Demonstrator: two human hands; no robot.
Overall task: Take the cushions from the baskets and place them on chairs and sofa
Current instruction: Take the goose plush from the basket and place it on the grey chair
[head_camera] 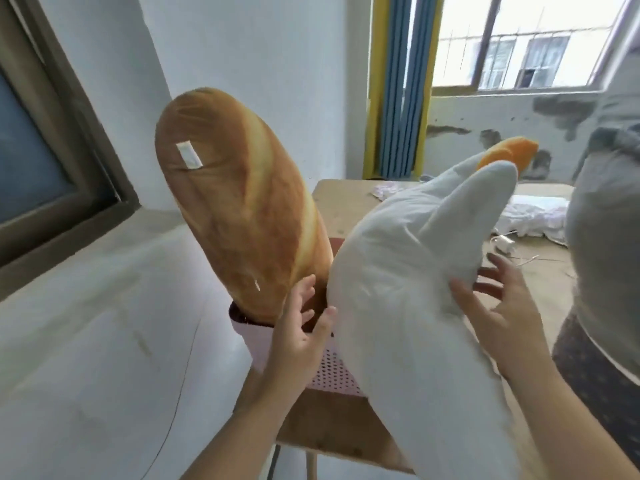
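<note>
A long bread-shaped cushion point(242, 209) stands upright in a pink perforated basket point(334, 372) on a wooden table. In front of it a white goose-shaped cushion point(398, 292) with an orange beak point(507, 152) leans up to the right. My left hand point(299, 336) is open, its fingers spread between the bread cushion and the goose's left flank. My right hand point(495, 306) is open with spread fingers against the goose's right side under its wing. A grey plush cushion point(609, 216) rises at the right edge from a dark dotted basket point(595, 375).
The wooden table point(346, 202) carries crumpled white cloth point(533, 216) and a charger with cable point(504, 242) at the back right. A white wall and window sill point(104, 271) lie close on the left. Blue and yellow curtains point(398, 84) hang by the far window.
</note>
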